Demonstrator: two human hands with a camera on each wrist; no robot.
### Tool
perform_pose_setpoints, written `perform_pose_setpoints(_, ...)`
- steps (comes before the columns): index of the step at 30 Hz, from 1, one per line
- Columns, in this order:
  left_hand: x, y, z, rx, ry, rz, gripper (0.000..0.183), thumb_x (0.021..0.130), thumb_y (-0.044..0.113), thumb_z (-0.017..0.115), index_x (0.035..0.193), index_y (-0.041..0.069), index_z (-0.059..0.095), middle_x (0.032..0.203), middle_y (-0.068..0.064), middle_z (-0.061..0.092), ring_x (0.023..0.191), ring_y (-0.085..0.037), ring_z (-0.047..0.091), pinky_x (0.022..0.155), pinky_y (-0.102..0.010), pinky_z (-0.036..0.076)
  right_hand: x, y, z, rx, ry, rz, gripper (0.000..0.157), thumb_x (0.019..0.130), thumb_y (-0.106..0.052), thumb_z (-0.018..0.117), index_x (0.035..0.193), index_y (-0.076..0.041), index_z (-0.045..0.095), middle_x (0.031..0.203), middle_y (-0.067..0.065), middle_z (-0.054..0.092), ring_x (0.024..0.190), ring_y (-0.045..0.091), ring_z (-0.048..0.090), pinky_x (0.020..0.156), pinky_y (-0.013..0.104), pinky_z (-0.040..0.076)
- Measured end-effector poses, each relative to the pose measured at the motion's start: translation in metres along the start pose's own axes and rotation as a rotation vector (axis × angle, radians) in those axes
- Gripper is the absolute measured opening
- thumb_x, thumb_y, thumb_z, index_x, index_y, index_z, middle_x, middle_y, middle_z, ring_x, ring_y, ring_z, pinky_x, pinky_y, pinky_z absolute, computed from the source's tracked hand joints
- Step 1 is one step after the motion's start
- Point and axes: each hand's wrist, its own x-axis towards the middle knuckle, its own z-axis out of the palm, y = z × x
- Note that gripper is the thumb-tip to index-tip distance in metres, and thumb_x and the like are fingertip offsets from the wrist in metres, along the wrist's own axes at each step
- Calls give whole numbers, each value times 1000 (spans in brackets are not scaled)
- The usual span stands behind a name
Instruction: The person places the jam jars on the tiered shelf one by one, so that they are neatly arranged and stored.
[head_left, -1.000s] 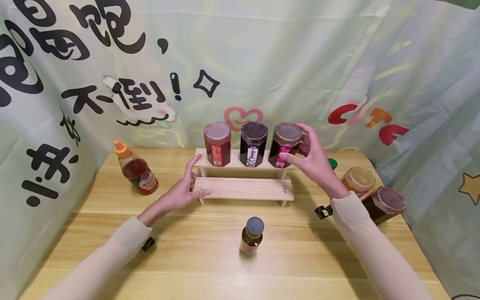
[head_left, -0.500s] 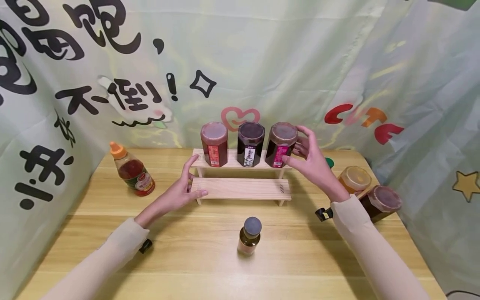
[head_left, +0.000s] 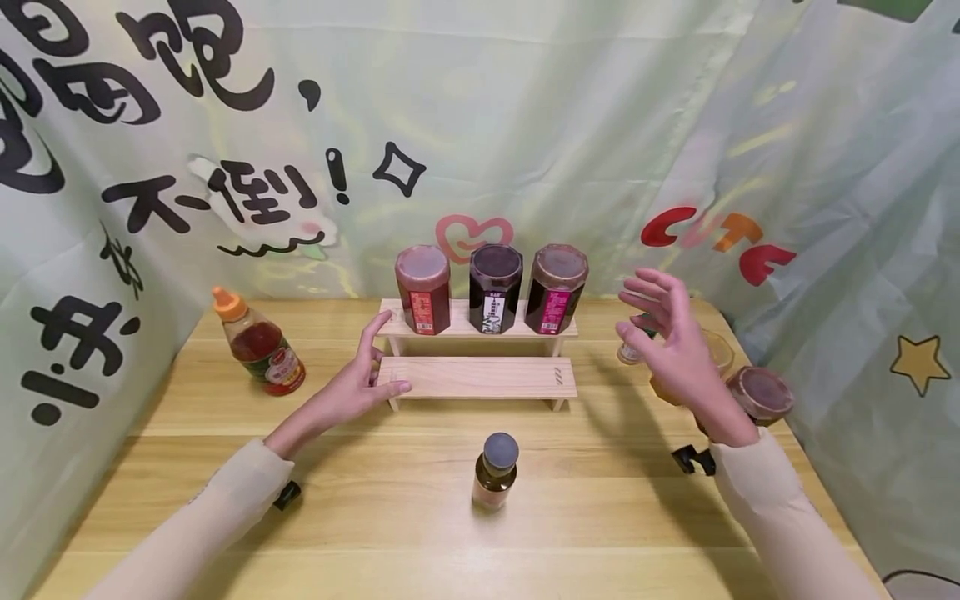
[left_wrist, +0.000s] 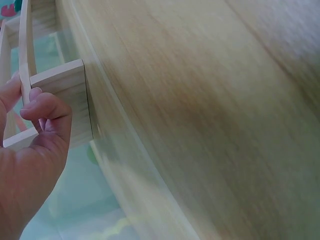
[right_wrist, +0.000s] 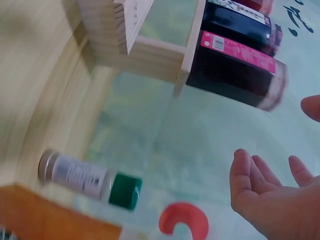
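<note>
My left hand grips the left end of a two-step wooden rack, thumb on the lower step and a finger at the upper one. The left wrist view shows its fingers curled at the wood. On the upper step stand a red jar, a dark jar with a white label and a dark jar with a pink label. My right hand is in the air right of the rack, fingers spread and holding nothing. Beyond it is a small green-capped bottle.
A squeeze bottle with an orange cap stands at the left. A small brown bottle with a dark cap is in front of the rack. At the right, my right arm partly hides an amber jar and another dark jar.
My right hand has let go of the pink-labelled jar and moved right, away from it. The jar stays on the upper step. My left hand keeps its hold on the rack.
</note>
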Motion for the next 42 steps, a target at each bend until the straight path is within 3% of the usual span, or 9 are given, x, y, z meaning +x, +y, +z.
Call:
perform_pose_setpoints(9,2,-2,1,9,-11,-1,115,99,12,84,174,35,0,103,-19,49,73,-21,47,57,-29,44,-45,-4,-47,-123,196,13,70,99,7,73,160,-12,45,148,2,59,131,14,60,101,15,49)
perform_pose_setpoints(15,4,-2,1,19,-20,-8,116,99,13,84,174,37,-1,105,-19,49,74,-22,48,57,-29,45,-75,4,-79,-193,325,118,74,96,6,77,160,-12,45,146,-2,61,126,12,60,96,12,49)
perform_pose_setpoints(19,4,-2,1,12,-20,-10,116,99,13,84,174,37,-1,106,-19,49,73,-22,48,57,-29,45,-89,15,-94,-236,355,197,76,96,0,80,161,-16,45,147,-9,57,128,7,55,98,8,44)
perform_pose_setpoints(21,4,-2,1,12,-17,-8,116,99,13,84,174,36,-1,105,-19,49,73,-22,48,57,-29,45,-95,20,-99,-264,352,232,78,96,-4,81,163,-18,43,150,-6,53,135,7,50,102,6,40)
perform_pose_setpoints(26,3,-2,1,2,-6,-2,116,98,10,84,174,34,0,105,-20,49,73,-22,48,56,-29,45,-109,43,-107,-320,289,337,93,95,-14,84,169,-24,28,167,16,35,150,13,36,103,0,28)
perform_pose_setpoints(29,3,-2,2,-11,-1,1,116,98,9,84,174,32,0,106,-22,49,73,-23,48,56,-29,45,-115,63,-111,-321,238,392,102,95,-16,86,172,-24,18,166,25,28,141,13,39,96,0,31)
perform_pose_setpoints(34,1,-1,1,-14,-4,-7,116,98,8,84,174,32,-1,106,-21,48,73,-23,45,56,-29,43,-123,92,-116,-309,156,413,109,94,-11,87,170,-11,8,149,30,33,111,-5,44,83,2,40)
perform_pose_setpoints(38,1,-1,1,-3,-12,-16,115,99,10,83,174,34,-1,106,-21,47,74,-23,46,56,-29,43,-127,107,-116,-280,137,352,104,92,4,84,167,-6,12,139,18,40,105,-11,46,81,2,43)
perform_pose_setpoints(42,1,0,1,-3,-9,-12,116,99,10,84,174,33,-1,106,-21,47,74,-23,45,57,-29,42,-130,113,-116,-194,142,269,103,87,20,78,163,-18,22,131,-6,43,108,-10,53,85,3,46)
